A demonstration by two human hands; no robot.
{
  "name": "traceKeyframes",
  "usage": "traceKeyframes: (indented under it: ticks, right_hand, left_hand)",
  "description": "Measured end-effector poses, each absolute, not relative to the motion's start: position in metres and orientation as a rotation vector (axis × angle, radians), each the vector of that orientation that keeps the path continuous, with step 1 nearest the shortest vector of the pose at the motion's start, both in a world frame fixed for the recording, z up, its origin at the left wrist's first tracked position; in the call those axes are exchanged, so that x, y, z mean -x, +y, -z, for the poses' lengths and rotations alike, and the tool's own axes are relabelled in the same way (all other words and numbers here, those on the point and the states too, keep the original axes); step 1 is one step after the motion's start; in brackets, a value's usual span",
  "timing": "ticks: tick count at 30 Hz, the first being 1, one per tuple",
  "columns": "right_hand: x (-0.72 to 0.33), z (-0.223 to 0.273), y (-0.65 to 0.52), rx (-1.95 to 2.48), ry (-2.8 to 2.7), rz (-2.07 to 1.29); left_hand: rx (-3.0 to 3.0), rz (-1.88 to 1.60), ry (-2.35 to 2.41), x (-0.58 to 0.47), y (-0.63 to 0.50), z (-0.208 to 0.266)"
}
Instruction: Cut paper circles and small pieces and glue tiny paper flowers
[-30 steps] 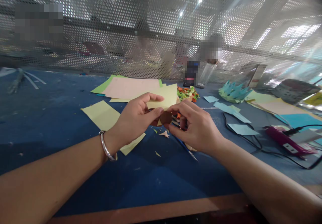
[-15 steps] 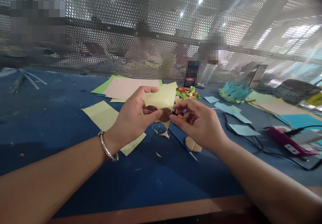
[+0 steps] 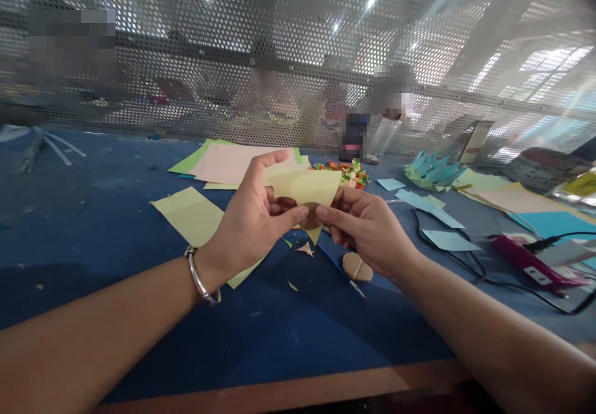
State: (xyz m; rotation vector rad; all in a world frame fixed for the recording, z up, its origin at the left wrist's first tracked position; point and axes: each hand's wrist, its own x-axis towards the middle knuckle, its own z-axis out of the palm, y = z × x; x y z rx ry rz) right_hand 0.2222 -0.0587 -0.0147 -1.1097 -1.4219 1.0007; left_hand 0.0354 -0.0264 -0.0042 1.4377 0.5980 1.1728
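Observation:
A piece of pale yellow paper is held up above the table, bent into a curve. My left hand, with a silver bangle on the wrist, is closed on its left side. On the lower right edge, my right hand pinches the same paper. Between the two thumbs shows a brown rounded patch; whether it is a separate disc or the paper's shaded underside, I cannot tell. Below the hands lie a slim blue craft knife, a tan oval piece and small paper scraps.
Yellow sheets lie left, stacked coloured sheets behind. A pile of colourful clippings, a blue-green paper crown shape, blue paper pieces and a purple power strip with black cable are right. A perforated metal screen stands behind.
The yellow paper has shifted slightly right and down and now bends more. My right thumb and fingers have closed on its right edge, nearer my left thumb.

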Motion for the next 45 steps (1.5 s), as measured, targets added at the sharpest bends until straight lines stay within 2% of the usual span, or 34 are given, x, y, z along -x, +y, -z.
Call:
traceKeyframes:
  ticks: [7, 13, 18, 22, 25, 28, 31, 35, 40, 45]
  right_hand:
    - [-0.229, 0.017, -0.058, 1.024, -1.364, -0.991]
    - [-0.23, 0.021, -0.053, 1.069, -1.38, -0.953]
    - [-0.229, 0.019, -0.054, 1.101, -1.388, -0.956]
    - [-0.227, 0.014, -0.059, 1.156, -1.487, -0.902]
    - [-0.233, 0.011, -0.059, 1.304, -1.715, -0.681]
    - [-0.245, 0.012, -0.055, 1.55, -2.025, -0.244]
    - [-0.256, 0.017, -0.052, 1.76, -2.238, -0.007]
    - [-0.256, 0.022, -0.053, 1.807, -2.387, 0.222]
    - [-0.249, 0.02, -0.053, 1.844, -2.342, 0.142]
    - [-0.248, 0.014, -0.052, 1.592, -2.104, -0.155]
  left_hand:
    - [-1.052, -1.35, 0.642, -0.042, -0.033, 0.0]
    - [-0.769, -1.054, 0.725, -0.04, -0.023, 0.003]
    - [-0.946, -0.882, 0.558, -0.041, -0.025, 0.009]
    - [-1.103, -0.901, 0.645, -0.042, -0.024, 0.014]
    - [-1.133, -0.995, 0.71, -0.038, -0.016, 0.015]
    - [-1.151, -1.074, 0.76, -0.03, -0.006, 0.015]
    - [-1.151, -1.124, 0.811, -0.024, 0.0, 0.016]
    - [-1.178, -1.125, 0.808, -0.023, -0.001, 0.017]
    - [-1.144, -1.081, 0.775, -0.025, -0.003, 0.018]
    - [-1.126, -0.973, 0.707, -0.029, -0.009, 0.017]
